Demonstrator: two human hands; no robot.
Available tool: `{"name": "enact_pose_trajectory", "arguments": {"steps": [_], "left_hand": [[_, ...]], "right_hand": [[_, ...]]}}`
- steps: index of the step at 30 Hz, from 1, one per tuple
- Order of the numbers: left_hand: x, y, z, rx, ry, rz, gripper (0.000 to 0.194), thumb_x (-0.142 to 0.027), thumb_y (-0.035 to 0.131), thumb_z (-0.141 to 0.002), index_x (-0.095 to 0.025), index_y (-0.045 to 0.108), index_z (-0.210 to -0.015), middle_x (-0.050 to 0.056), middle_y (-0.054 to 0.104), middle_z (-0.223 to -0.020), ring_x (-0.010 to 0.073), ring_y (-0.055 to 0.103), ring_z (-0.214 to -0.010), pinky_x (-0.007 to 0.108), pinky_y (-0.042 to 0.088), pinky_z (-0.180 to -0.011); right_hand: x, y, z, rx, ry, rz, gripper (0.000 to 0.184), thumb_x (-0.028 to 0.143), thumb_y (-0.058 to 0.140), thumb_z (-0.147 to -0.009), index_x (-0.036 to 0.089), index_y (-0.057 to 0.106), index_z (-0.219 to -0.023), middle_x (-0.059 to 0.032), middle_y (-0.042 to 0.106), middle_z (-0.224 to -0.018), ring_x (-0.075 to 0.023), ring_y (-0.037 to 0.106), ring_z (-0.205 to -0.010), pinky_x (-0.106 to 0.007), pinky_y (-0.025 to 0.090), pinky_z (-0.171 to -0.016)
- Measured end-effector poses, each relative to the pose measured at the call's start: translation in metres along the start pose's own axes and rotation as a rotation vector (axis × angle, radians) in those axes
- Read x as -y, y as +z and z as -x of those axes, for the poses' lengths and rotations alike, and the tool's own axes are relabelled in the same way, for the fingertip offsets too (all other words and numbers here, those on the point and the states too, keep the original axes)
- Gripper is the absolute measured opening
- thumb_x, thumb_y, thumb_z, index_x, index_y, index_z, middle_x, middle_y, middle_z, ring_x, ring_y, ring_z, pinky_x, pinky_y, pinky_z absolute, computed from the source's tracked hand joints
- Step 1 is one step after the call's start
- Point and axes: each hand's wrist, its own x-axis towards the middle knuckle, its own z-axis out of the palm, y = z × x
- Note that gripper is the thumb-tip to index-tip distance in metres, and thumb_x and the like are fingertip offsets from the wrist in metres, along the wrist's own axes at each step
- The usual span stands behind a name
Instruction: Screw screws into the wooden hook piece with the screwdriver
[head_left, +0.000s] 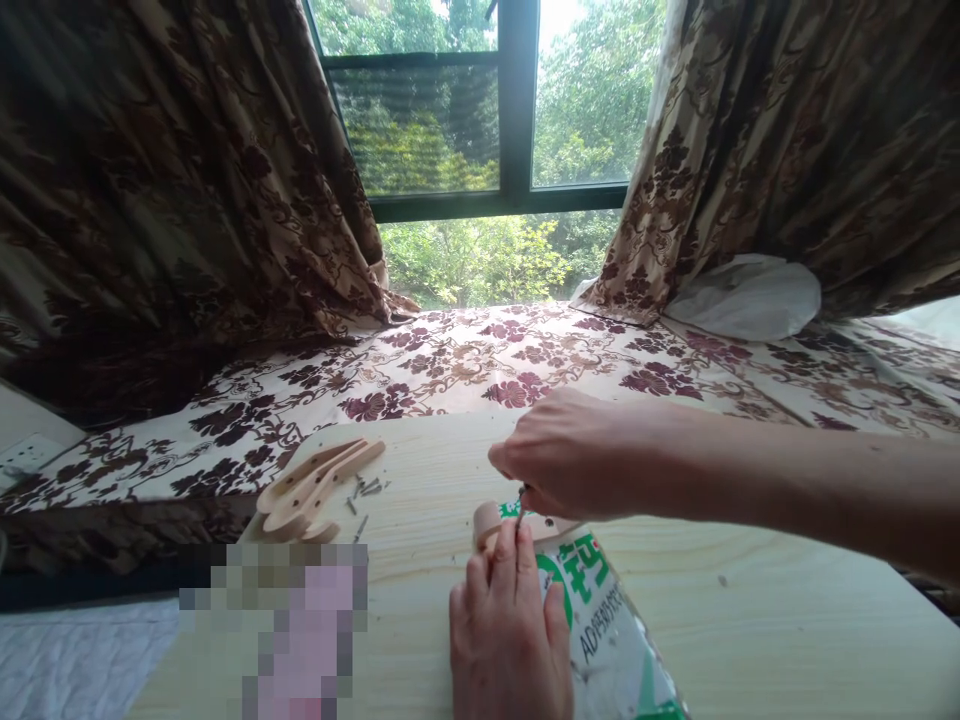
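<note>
My right hand [559, 455] is closed in a fist above a pale curved wooden piece [551, 523] with dark holes. A thin metal rod [520, 512] juts down from the fist to the wood; its upper part is hidden in the fingers, so I cannot tell its exact kind. Close below, my left hand [510, 620] presses its fingers on the near side of the wooden piece, holding it against a white and green printed carton sheet [611, 640]. The fingertips of the left hand almost meet the rod's lower end.
More curved wooden pieces with holes [322, 485] lie at the left of the light wooden table [787, 620], beside several loose screws [365, 488]. A blurred-out pink patch [307, 630] covers the near left. Behind are a flowered cloth [450, 365] and a white plastic bag [750, 297].
</note>
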Motion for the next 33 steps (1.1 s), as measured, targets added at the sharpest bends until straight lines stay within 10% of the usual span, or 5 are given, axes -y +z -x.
{"name": "enact_pose_trajectory", "arguments": {"steps": [6, 33], "left_hand": [[-0.002, -0.001, -0.001, 0.025, -0.022, 0.011, 0.041, -0.020, 0.036, -0.094, -0.019, 0.053, -0.131, 0.000, 0.059, -0.130, 0.0241, 0.052, -0.106, 0.039, 0.040, -0.085], [-0.002, -0.002, -0.002, -0.002, -0.007, 0.034, 0.042, -0.020, 0.033, -0.095, -0.015, 0.052, -0.132, 0.002, 0.056, -0.134, 0.0227, 0.051, -0.106, 0.038, 0.040, -0.083]], "right_hand": [[0.000, 0.008, 0.002, -0.156, -0.168, 0.038, 0.014, 0.001, 0.057, -0.079, 0.013, 0.064, -0.075, -0.0036, 0.062, -0.071, -0.0103, 0.042, -0.055, -0.028, 0.025, -0.049], [-0.004, -0.001, -0.003, -0.055, -0.060, -0.029, 0.013, 0.008, 0.056, -0.082, 0.014, 0.067, -0.081, -0.0049, 0.064, -0.072, -0.0109, 0.045, -0.055, -0.028, 0.028, -0.051]]}}
